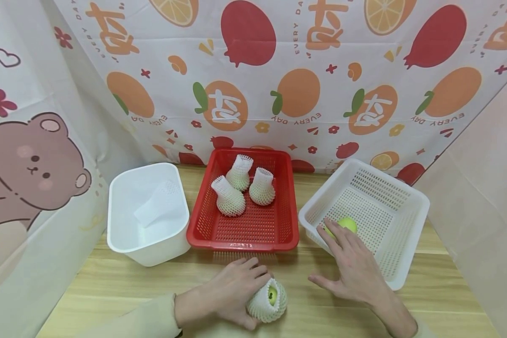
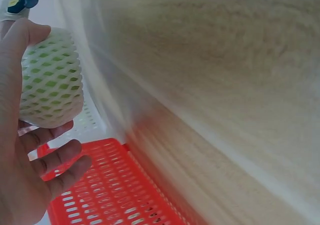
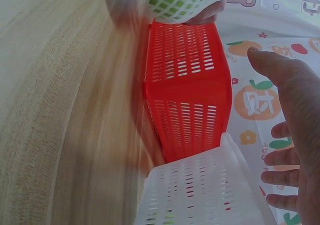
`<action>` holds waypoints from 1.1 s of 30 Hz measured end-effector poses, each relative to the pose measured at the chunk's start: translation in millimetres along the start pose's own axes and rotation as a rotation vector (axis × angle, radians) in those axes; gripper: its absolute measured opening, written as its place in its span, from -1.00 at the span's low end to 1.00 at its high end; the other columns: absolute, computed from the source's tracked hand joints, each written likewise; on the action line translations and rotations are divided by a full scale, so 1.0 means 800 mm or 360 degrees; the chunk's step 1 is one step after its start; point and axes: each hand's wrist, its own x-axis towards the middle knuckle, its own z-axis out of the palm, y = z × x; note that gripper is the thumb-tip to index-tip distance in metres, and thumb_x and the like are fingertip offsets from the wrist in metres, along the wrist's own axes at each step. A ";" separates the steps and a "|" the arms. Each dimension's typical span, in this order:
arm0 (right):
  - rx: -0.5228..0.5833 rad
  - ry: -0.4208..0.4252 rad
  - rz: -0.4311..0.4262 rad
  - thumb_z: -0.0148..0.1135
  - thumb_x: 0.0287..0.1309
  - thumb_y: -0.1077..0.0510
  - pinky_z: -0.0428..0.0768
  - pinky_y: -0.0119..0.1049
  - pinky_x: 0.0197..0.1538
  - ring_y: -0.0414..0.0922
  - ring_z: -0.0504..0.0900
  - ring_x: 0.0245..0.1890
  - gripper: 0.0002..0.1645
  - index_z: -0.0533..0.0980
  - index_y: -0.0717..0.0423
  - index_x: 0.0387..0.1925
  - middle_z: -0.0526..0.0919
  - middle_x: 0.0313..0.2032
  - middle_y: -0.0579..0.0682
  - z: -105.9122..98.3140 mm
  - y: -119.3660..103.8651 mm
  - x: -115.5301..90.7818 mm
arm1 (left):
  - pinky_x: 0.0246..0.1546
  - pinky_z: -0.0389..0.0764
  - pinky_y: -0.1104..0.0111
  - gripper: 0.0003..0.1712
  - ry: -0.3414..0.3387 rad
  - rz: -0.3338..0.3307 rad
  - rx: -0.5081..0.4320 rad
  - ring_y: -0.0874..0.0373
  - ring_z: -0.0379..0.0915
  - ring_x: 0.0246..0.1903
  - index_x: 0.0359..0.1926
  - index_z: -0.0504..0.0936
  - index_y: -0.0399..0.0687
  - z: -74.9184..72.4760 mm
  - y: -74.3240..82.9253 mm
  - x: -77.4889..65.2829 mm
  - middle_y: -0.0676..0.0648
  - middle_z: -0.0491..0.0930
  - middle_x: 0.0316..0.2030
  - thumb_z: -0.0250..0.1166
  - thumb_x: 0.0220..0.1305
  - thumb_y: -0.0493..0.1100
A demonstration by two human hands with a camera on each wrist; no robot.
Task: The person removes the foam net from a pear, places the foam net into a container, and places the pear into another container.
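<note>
My left hand [image 1: 238,293] grips a green apple [image 1: 272,295] in a white foam net sleeve [image 1: 267,307], low over the table in front of the red basket. In the left wrist view, the thumb lies on one side of the netted apple and the other fingers spread below it. My right hand [image 1: 355,265] holds nothing, its thumb and fingers apart, above the near left rim of the white perforated basket [image 1: 405,256]. Inside that basket lies a bare green apple [image 1: 347,224], partly hidden behind the fingers.
The red basket [image 1: 259,245] holds three netted fruits [image 1: 231,202] toward its back. At the left, a smooth white bin [image 1: 148,256] contains loose foam netting [image 1: 158,204]. A fruit-printed cloth [image 1: 279,94] hangs behind the containers, and a bear-printed cloth [image 1: 34,164] hangs at the left.
</note>
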 end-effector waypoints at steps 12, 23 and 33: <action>0.0015 -0.0004 0.0003 0.17 -0.24 -0.67 0.33 0.03 0.37 0.03 0.24 0.43 0.32 0.09 -0.14 0.48 0.18 0.48 -0.01 0.002 -0.001 -0.001 | -0.26 0.56 0.39 -0.10 -0.0031 -0.0044 0.0010 0.22 0.42 -0.20 -0.06 0.47 0.18 0.009 -0.002 -0.001 0.17 0.54 -0.18 0.34 -0.44 0.55; 0.0021 0.0006 -0.0004 0.21 -0.25 -0.64 0.35 0.01 0.37 0.01 0.25 0.43 0.31 0.13 -0.11 0.47 0.16 0.48 -0.02 0.003 -0.002 -0.002 | -0.27 0.56 0.37 -0.08 -0.0049 -0.0038 0.0005 0.22 0.41 -0.21 -0.03 0.45 0.18 0.018 -0.002 -0.005 0.16 0.53 -0.17 0.34 -0.43 0.55; 0.0021 0.0020 -0.0030 0.26 -0.28 -0.62 0.34 0.01 0.36 0.02 0.26 0.42 0.30 0.20 -0.05 0.44 0.18 0.48 -0.01 0.004 -0.002 -0.002 | -0.27 0.57 0.37 -0.07 -0.0021 -0.0055 -0.0016 0.22 0.42 -0.21 -0.02 0.46 0.18 0.019 -0.002 -0.006 0.16 0.53 -0.19 0.35 -0.44 0.55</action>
